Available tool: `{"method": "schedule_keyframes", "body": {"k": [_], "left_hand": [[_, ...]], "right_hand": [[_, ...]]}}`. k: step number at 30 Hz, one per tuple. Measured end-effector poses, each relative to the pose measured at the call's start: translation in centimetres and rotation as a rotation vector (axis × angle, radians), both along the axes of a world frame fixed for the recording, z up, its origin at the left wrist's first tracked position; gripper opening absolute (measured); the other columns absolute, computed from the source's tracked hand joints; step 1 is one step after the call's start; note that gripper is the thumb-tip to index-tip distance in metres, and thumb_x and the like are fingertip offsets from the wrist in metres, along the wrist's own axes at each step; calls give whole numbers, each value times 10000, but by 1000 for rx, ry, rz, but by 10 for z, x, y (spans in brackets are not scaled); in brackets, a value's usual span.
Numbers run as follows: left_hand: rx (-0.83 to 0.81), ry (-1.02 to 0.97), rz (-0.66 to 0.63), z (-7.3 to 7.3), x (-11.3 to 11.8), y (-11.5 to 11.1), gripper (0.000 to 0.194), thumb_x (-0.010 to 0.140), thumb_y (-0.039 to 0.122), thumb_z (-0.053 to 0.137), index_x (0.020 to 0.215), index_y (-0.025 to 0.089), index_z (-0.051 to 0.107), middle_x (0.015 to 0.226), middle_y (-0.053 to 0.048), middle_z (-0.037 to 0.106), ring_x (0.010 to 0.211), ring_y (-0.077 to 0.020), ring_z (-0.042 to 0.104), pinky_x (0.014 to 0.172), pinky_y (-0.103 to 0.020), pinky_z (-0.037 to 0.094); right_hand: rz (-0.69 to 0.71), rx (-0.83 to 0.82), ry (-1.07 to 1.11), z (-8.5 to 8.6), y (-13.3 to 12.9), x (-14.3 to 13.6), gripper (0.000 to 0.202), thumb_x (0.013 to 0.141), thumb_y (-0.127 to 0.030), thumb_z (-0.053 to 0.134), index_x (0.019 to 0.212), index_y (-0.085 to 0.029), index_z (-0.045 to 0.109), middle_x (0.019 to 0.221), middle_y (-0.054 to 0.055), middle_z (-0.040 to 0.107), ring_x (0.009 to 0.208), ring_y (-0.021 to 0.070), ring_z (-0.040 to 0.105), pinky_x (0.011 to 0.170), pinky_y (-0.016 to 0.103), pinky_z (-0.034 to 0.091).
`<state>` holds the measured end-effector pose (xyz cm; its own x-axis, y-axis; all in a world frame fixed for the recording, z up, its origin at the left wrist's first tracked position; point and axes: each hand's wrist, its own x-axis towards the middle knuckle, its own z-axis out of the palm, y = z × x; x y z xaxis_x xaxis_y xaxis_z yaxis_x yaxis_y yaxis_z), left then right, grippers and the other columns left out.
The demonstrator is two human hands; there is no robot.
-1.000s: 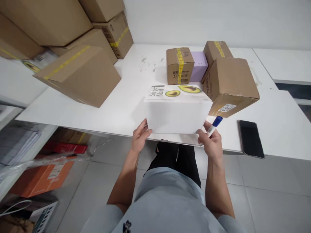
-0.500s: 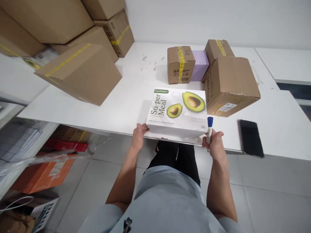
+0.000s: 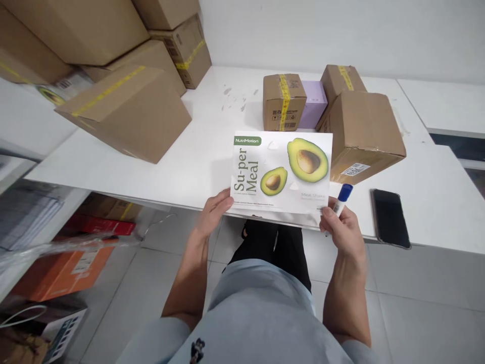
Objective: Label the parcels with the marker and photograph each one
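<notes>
A white meal shake box (image 3: 278,172) with avocado pictures is tilted so its printed face turns toward me, over the table's front edge. At its lower left corner, my left hand (image 3: 215,211) is closed on the side, thumb on the front face. My right hand (image 3: 341,225) grips the lower right corner with the thumb. That same hand also holds a marker (image 3: 343,197) with a blue cap, cap end up. The box's underside and the fingertips behind it are hidden.
Cardboard boxes (image 3: 125,111) are stacked at the left. A small taped carton (image 3: 284,103), a purple box (image 3: 313,103) and a larger carton (image 3: 367,131) stand behind the meal shake box. A phone (image 3: 390,217) lies near the right front edge of the white table (image 3: 170,177).
The meal shake box has tipped up toward me, showing more of its printed face. Both hands have shifted their hold on its lower corners, and the marker leans further right.
</notes>
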<state>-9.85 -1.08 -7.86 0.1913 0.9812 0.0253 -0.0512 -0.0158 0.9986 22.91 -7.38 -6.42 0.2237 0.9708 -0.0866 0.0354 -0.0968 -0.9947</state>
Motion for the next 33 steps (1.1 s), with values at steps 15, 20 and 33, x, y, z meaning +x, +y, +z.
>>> {"method": "schedule_keyframes", "body": {"k": [15, 20, 33], "left_hand": [[-18, 34, -98, -8, -2, -6, 528, 746, 410, 822, 1236, 266, 690, 1294, -86, 692, 1258, -288, 622, 1176, -504, 423], [-59, 107, -40, -17, -1, -8, 486, 724, 479, 816, 1141, 247, 721, 1157, -92, 743, 1192, -290, 657, 1102, -482, 493], [78, 153, -5, -12, 0, 7, 709, 827, 582, 684, 1414, 211, 539, 1424, -134, 600, 1283, -316, 598, 1082, -478, 503]], "right_hand": [[-2, -128, 78, -33, -1, -7, 396, 651, -402, 840, 954, -180, 714, 701, -33, 638, 457, 64, 427, 443, 249, 354], [-86, -145, 81, -33, 0, -13, 345, 626, -433, 831, 772, -184, 640, 559, -67, 532, 430, 70, 410, 417, 243, 358], [-348, 189, 52, 3, -13, -31, 385, 829, -497, 696, 1120, -249, 653, 995, 3, 655, 446, 14, 417, 456, 240, 440]]}}
